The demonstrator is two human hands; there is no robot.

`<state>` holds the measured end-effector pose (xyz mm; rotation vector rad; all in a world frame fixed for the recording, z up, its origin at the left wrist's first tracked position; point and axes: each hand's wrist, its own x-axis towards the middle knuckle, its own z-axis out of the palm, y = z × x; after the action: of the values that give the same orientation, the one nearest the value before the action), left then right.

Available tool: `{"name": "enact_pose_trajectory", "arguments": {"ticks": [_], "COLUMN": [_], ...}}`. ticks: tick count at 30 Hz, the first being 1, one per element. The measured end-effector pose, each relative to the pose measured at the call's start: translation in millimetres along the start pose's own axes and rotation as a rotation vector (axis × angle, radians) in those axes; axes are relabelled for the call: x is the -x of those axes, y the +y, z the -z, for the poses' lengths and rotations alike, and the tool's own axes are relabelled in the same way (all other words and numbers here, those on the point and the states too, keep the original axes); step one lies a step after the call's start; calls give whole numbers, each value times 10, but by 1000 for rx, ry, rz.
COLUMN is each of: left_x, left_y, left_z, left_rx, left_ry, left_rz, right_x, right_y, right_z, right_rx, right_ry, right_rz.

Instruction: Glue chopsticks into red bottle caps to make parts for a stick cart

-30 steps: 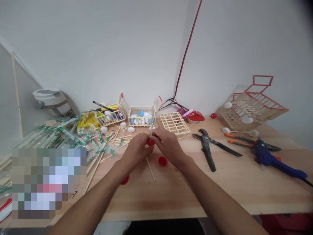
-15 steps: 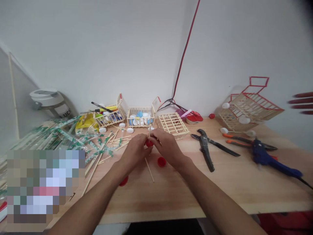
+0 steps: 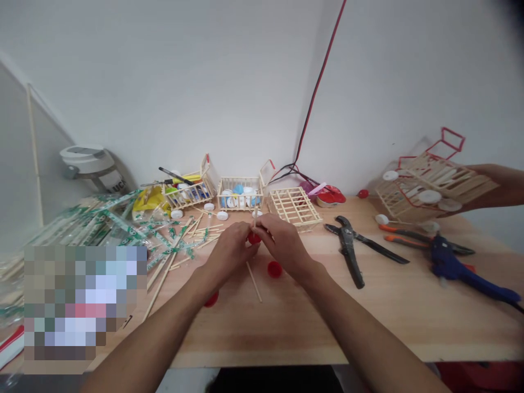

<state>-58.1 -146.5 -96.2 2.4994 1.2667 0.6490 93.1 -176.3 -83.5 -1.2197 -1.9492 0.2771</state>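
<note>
Red bottle cap [image 3: 254, 238] clamped between both hands

I read the left hand [image 3: 231, 256] and right hand [image 3: 284, 245] as together at centre frame, fingers closed on the cap, with a thin wooden stick [image 3: 254, 217] rising from it; the fingers hide the join. On the counter [image 3: 327, 322], one loose red cap [image 3: 274, 269] shows no stick, and another [image 3: 212, 299] lies by the left forearm. At far right, a co-worker's hand [image 3: 487, 185] holds a stick-built cart [image 3: 426, 188].
</note>
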Motion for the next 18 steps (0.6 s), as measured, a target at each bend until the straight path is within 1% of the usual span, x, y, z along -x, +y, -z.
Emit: {"name": "enact_pose_trajectory", "arguments": {"ticks": [9,18], "left_x": [0,-16], "left_y": [-17,18], "left_z": [2,22], "left_rx": [6,-27], "left_ry": [23,6], "left_rz": [4,19], "right_x": [0,1], "right_y": [-3,-10], "right_z": [4,16], "right_rx": [-1,18], "right_ry": [9,-2], "right_rz": [7,-7]}}
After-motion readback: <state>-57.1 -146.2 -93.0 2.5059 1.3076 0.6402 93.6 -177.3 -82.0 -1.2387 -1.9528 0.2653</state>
